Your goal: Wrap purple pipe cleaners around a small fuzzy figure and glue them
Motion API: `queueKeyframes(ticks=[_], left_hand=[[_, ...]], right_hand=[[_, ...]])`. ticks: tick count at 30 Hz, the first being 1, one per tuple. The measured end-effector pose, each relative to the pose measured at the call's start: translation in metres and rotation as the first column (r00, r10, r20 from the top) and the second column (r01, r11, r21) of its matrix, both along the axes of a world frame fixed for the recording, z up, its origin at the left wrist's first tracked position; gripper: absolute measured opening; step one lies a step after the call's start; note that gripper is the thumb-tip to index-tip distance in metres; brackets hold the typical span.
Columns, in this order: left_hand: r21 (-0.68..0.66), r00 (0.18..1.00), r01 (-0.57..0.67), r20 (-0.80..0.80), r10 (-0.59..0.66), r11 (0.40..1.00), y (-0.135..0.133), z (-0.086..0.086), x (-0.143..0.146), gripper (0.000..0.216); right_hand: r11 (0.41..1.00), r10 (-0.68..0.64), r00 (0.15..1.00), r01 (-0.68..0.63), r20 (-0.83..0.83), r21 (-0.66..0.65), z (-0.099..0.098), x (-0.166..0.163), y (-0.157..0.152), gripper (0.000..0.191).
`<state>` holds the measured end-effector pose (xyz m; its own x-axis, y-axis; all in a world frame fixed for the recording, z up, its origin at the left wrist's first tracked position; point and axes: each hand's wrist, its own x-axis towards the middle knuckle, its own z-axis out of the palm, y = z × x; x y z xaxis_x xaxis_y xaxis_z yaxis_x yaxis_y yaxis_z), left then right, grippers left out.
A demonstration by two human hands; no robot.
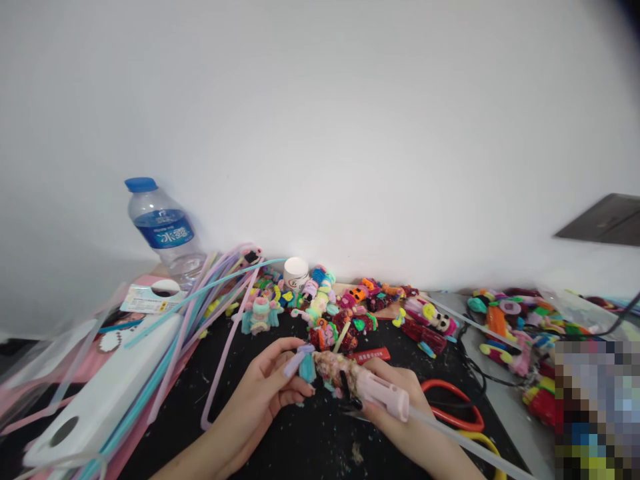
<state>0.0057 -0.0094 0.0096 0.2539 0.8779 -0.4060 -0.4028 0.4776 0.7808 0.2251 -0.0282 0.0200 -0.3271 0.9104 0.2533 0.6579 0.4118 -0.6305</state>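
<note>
A plain white wall (350, 133) rose behind a black mat (320, 447) flecked with scraps. Above its middle, the right hand (405, 433) held a pink glue gun (383, 393). Its long axis slanted from upper left to lower right, the crusted front end (333, 370) pointing left toward the left hand (265, 383), the hollow rear facing lower right. A clear stick (465, 443) appeared to continue from that rear, across the right wrist. The left thumb and forefinger pinched a small purple and blue fuzzy piece (307, 367), just beside the gun's tip, with the other fingers curled beneath. The right fingers were wrapped around the gun, its thumb along the near side.

Beyond the hands lay a crowded row of fuzzy figures (263, 313), with a paper cup (296, 270) among them and a red strip (376, 354) close behind the gun. A bottle (163, 227) leaned at the wall on the left, near a bundle of fuzzy sticks (200, 303). A red handle (481, 419) lay just beside the right hand.

The right forearm partly covered a yellow handle (487, 440). Most right fingertips were hidden behind the gun, so any press on a trigger could not be told. Coarse blocks (597, 413) masked the lower right corner.
</note>
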Motion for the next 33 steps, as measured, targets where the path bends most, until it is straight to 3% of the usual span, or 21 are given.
queueKeyframes(ticks=[13,16,21,28,31,33], left_hand=[[0.001,1.0,-0.02,0.023,0.02,1.0,0.001,0.001,-0.001,0.035],[0.011,0.999,-0.052,-0.004,0.052,0.999,0.002,0.003,-0.001,0.038],[0.085,0.994,-0.071,-0.072,0.077,0.994,0.002,0.001,0.0,0.033],[0.196,0.981,0.008,-0.192,0.03,0.981,0.0,0.0,0.0,0.027],[0.237,0.972,0.053,-0.235,0.004,0.97,0.0,-0.001,0.001,0.027],[0.259,0.96,0.081,-0.279,-0.006,0.963,-0.001,-0.003,0.003,0.027]], right_hand=[[1.0,-0.017,1.0,0.017,0.019,0.013,-0.001,0.001,0.002,0.013],[0.992,-0.122,0.991,0.12,0.049,0.038,-0.005,0.004,0.003,0.011],[0.935,-0.341,0.928,0.319,0.148,0.152,-0.016,0.016,0.011,0.027],[0.875,-0.461,0.844,0.382,0.274,0.296,-0.023,0.02,0.02,0.046],[0.874,-0.424,0.882,0.34,0.205,0.347,-0.014,0.013,0.013,0.053],[0.904,-0.273,0.955,0.213,0.116,0.37,-0.006,0.005,0.005,0.054]])
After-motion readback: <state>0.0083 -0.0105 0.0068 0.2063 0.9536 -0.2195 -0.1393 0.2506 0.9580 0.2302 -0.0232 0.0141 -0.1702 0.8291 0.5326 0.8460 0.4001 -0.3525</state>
